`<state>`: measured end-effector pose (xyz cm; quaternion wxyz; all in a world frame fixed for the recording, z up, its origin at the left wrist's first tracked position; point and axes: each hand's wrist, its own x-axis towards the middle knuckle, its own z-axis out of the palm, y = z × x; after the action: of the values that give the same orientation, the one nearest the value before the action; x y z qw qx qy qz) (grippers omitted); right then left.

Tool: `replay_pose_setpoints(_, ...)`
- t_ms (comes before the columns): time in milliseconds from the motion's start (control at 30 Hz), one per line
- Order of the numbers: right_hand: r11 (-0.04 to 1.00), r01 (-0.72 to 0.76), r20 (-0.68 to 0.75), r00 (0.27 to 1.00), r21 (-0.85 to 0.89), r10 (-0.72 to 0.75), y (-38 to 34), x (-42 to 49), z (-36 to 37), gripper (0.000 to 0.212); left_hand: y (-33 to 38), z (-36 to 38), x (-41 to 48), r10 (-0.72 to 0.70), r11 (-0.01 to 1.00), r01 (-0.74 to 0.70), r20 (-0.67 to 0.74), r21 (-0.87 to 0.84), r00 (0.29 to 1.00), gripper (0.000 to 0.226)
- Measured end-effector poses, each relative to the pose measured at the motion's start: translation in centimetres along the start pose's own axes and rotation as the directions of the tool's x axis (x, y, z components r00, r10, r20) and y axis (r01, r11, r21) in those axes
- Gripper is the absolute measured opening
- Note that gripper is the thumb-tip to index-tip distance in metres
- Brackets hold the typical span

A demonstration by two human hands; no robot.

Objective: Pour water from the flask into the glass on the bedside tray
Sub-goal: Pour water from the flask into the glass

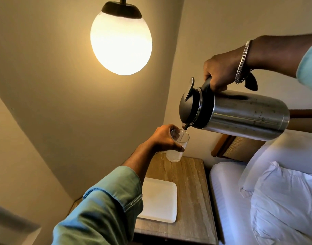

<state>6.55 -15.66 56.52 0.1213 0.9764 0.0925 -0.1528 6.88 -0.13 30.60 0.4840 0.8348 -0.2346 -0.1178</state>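
Warm lamplight fills a bedroom corner where a wooden bedside table (185,175) stands between the wall and a white-sheeted bed (268,200).

At the right, the right hand (220,73) is clenched around the dark handle of a steel flask (243,114), which is tipped well over so its black lid and spout point left and down. Just below the spout, the left hand (165,138) is wrapped around the side of a clear glass (178,147), holding it raised above the far end of the table rather than on the white tray (162,200), which lies flat nearer the camera with nothing visible on it. A thin thread of water appears to run from the spout into the glass, and the lower part of the glass looks cloudy with liquid; I judge the pour is well under way.

The risks follow from this arrangement. Both vessels are held in the air, so any drift of either hand could carry the stream past the rim and wet the table or the bed edge to the right. The flask is steeply tilted, and a little more tilt could send out a surge that overflows the narrow glass or splashes the fingers (176,134) curled at its rim. A wet glass may slip in that grip. Setting the filled glass down on the tray afterwards could slop water if done quickly.

A glowing globe lamp (121,39) hangs high on the far wall.
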Motion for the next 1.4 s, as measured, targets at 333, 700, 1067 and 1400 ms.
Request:
replay_pose_setpoints(333, 1.0, 0.008, 0.018, 1.0, -0.006, -0.008, 0.2, 0.1, 0.8, 0.018, 0.0, 0.2, -0.2, 0.005, 1.0, -0.005, 0.001, 0.02, 1.0, 0.071)
replay_pose_setpoints(700, 1.0, 0.024, 0.015, 1.0, -0.009, -0.024, 0.1, 0.2, 1.0, 0.017, -0.6, 0.9, -0.1, 0.007, 0.999, -0.006, -0.018, 0.032, 1.0, 0.072)
replay_pose_setpoints(1067, 0.999, 0.038, -0.01, 0.999, 0.003, -0.038, 0.8, 0.9, 2.7, 0.007, -1.0, 0.9, -0.3, -0.005, 0.999, 0.006, -0.017, 0.033, 1.0, 0.074)
replay_pose_setpoints(1400, 0.995, 0.026, -0.069, 0.997, 0.1, -0.019, 2.0, 0.6, 5.5, 0.012, -1.2, 1.5, -0.3, -0.005, 1.0, 0.005, -0.062, 0.006, 0.998, 0.074)
